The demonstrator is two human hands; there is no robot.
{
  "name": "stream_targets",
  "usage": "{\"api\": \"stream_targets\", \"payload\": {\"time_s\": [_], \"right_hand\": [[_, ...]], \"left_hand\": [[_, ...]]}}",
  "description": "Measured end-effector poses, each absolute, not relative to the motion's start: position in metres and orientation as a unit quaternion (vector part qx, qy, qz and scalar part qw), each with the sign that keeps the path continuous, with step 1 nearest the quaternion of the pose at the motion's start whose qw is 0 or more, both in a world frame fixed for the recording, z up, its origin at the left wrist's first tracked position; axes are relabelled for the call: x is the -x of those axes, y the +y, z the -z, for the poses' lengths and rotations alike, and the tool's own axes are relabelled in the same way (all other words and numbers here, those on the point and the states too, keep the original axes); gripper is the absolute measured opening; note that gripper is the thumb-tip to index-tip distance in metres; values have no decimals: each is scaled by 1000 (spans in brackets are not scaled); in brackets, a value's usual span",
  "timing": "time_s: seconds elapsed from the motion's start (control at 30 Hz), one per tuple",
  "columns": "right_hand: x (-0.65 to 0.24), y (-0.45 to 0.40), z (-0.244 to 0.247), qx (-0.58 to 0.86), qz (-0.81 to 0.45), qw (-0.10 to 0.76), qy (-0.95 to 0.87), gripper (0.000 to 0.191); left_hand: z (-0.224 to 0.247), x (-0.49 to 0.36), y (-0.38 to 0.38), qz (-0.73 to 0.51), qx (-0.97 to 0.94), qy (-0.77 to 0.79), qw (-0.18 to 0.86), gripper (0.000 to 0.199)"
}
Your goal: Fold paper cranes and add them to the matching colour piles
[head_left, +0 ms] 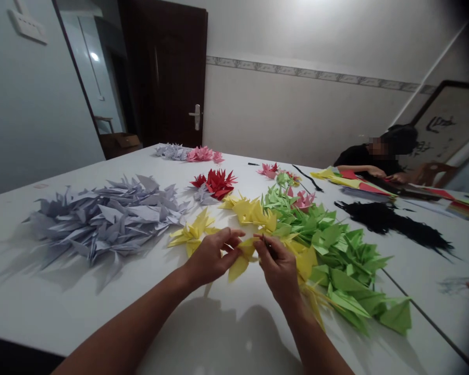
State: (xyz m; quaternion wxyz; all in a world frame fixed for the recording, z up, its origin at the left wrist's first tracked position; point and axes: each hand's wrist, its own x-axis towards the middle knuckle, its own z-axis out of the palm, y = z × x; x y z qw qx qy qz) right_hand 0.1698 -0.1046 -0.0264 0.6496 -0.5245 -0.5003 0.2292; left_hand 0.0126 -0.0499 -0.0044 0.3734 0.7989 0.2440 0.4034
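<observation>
Head view, and I'm standing right behind this: what are those hands doing at the desk (pixel 35 307)?

"The left hand (pixel 210 258) is pinching a yellow origami crane (pixel 239 263), its fingers curled narrow, and the right hand (pixel 275 265) is gripping that same crane from the other side."

"Is anything else showing in the right hand?"

"A thin dark strand (pixel 266 244) is poking up between its fingers, but I cannot tell what it is."

"Where is the crane, then?"

"It's being held between the two hands, with more yellow cranes (pixel 250 212) lying just ahead and a big pile of green cranes (pixel 338 258) spreading out beside the right hand."

"What's lying on the left?"

"A heap of lavender cranes (pixel 105 221) is lying well over there, near the left hand, and red cranes (pixel 214 182) are sitting farther up the desk."

"Is anybody else working?"

"Yes, a person in a black top (pixel 369 156) is leaning over a stack of red and yellow paper (pixel 355 182) at the far end, just past a long spread of black paper strips (pixel 386 221)."
</observation>
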Motion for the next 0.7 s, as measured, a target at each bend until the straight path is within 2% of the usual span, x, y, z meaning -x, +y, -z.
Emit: {"api": "stream_targets", "payload": {"time_s": [0.1,0.23,0.47,0.7], "right_hand": [[-168,-106,23,518,-296,670,-442,39],[-162,-111,18,482,-352,672,-438,39],[-152,-116,15,451,-479,586,-473,35],[-153,-113,10,465,-539,571,-408,40]], "left_hand": [[6,-13,-44,-471,-733,294,393,28],[7,-10,-34,-521,-673,312,423,36],[9,-12,-43,-516,-753,291,287,33],[9,-16,-50,-510,-776,254,268,36]]}}
